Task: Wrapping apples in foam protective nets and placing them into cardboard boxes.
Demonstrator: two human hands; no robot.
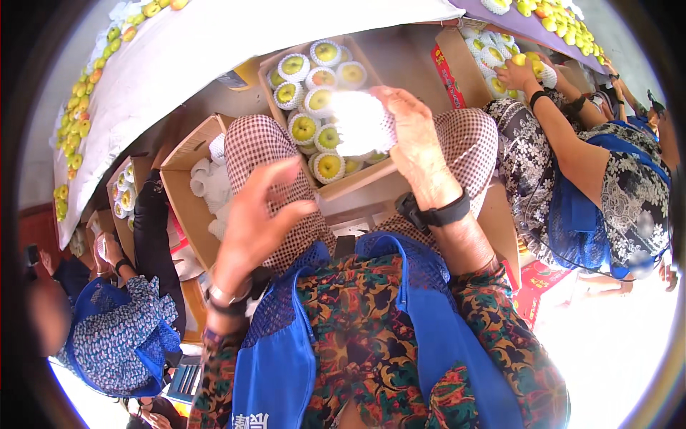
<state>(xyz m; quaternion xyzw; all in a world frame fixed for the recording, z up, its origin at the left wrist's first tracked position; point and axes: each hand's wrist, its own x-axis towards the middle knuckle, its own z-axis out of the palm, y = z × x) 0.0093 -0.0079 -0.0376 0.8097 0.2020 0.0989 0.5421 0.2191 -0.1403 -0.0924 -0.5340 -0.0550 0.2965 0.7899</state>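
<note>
My right hand (411,136) is closed on a white foam net (363,125), held over the right side of an open cardboard box (357,182). Glare washes out most of this net, so whether a fruit sits inside cannot be made out. Yellow-green apples (304,129), each in its own white foam net, fill the box in rows between my knees. My left hand (259,204) hovers nearer to me, left of the box and over my thigh. Its thumb and fingers are apart with nothing between them.
Beside my left leg, a cardboard box (193,154) holds loose white foam nets (211,186). A white-covered table (214,43) with apples along its edge curves across the far side. Co-workers sit on both sides; one person's hand (520,75) on the right handles apples over another box.
</note>
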